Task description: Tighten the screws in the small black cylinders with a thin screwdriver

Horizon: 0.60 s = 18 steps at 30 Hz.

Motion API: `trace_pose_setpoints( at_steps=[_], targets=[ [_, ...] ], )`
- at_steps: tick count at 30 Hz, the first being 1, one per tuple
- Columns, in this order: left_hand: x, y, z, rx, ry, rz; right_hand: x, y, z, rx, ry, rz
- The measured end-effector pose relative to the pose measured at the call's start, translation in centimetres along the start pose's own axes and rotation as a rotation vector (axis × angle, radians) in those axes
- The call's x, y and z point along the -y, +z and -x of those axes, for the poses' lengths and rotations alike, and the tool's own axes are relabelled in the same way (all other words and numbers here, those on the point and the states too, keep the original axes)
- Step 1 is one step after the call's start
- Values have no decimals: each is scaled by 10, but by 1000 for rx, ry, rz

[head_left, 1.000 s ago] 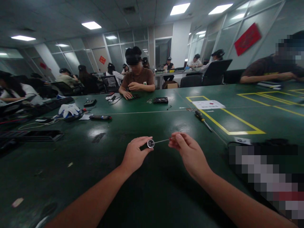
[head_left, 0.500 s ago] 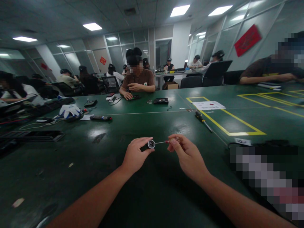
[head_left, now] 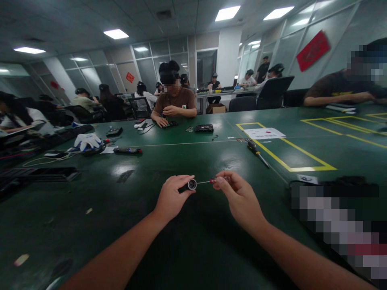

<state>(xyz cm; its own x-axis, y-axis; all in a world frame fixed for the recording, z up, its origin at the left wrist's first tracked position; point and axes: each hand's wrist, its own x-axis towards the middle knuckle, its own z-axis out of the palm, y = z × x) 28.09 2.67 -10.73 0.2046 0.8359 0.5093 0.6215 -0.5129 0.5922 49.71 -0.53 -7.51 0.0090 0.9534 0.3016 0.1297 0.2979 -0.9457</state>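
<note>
Between the thumb and fingers of my left hand (head_left: 173, 196) is a small dark cylinder (head_left: 192, 184) with a pale ring around its open end, which faces me and to the right. My right hand (head_left: 237, 193) is closed on a small screwdriver (head_left: 213, 181) with a red, partly clear handle. Its thin shaft points left, and the tip reaches the cylinder's open end; how far it goes in I cannot tell. Both hands are above the green table (head_left: 187, 249).
Beyond my right hand lies a yellow-and-black screwdriver (head_left: 256, 153), near a white sheet (head_left: 264, 133). Farther left are a black tool (head_left: 128, 150) and white gloves (head_left: 87, 141). Across the table a person (head_left: 173, 98) handles a dark part, beside a black box (head_left: 204, 128).
My right-hand fingers have shifted on the screwdriver's handle, covering more of it. The left hand keeps its hold on the cylinder. The whole view has moved slightly.
</note>
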Motion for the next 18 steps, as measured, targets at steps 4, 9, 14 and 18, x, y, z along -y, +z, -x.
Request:
trace_pose_setpoints(
  at_steps=[4,9,14,18],
  targets=[
    [-1,0,0,41,19,21,-6,1,-6,-36,96,-86],
    [0,-1,-1,28,41,16,-18,-3,-19,-29,482,-589],
    [-1,-1,-1,4,4,-10,-19,-3,-19,-91,356,-608],
    [-1,-1,-1,-10,-9,-19,-22,0,-15,-93,242,-464]
  ],
)
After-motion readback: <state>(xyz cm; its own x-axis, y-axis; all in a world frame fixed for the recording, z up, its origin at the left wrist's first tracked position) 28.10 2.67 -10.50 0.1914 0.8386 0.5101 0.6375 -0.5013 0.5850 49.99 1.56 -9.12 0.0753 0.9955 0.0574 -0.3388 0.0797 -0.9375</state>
